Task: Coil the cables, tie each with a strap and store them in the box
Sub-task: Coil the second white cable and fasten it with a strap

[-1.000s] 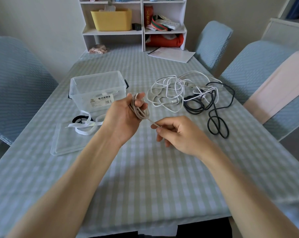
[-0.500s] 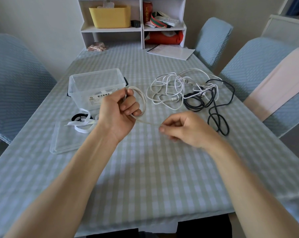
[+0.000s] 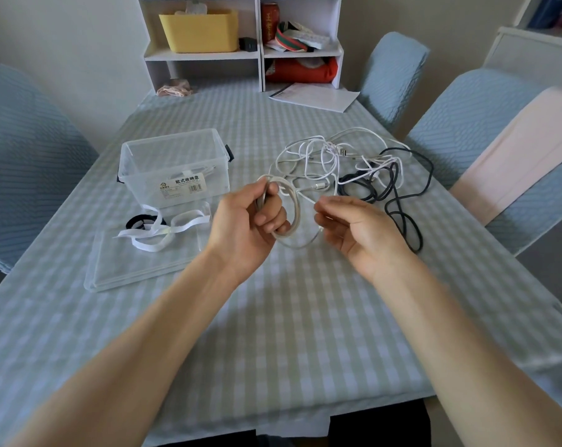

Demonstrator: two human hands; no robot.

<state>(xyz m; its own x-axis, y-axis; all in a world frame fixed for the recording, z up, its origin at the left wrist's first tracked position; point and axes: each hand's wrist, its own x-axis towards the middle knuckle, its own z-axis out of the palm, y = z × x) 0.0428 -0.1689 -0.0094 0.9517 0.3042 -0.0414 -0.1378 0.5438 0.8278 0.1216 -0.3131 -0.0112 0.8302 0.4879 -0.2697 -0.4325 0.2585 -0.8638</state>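
Lid (image 3: 144,266): clear plastic, lying flat on the checked tablecloth (image 3: 305,333) at the left, in front of the box, as it did a second ago.
Straps (image 3: 166,229): white straps in a loose heap across the lid's far edge, with a black strap (image 3: 137,221) curled just behind them; they have not moved.
Box (image 3: 173,166): clear, open, labelled on its front wall, standing behind the lid; something pale lies inside, too faint to name.
Left hand (image 3: 247,221): fingers curled round one side of the coiled cable, thumb on top. A second ago it held a tight bundle; now the loops hang open and wider.
Coiled cable (image 3: 294,214): pale, in a few round loops held above the table between the two hands, in front of the tangle.
Right hand (image 3: 353,227): palm turned up more than before, fingers bent and pinching the cable's loose end at the coil's right side. Half a second ago it was stretched out lower, pulling the strand taut; now it is closer to the coil.
White cables (image 3: 321,156): loose tangle on the table behind the hands, unchanged.
Black cable (image 3: 402,201): tangled with the white ones, one long loop trailing toward the near right, where it was earlier.
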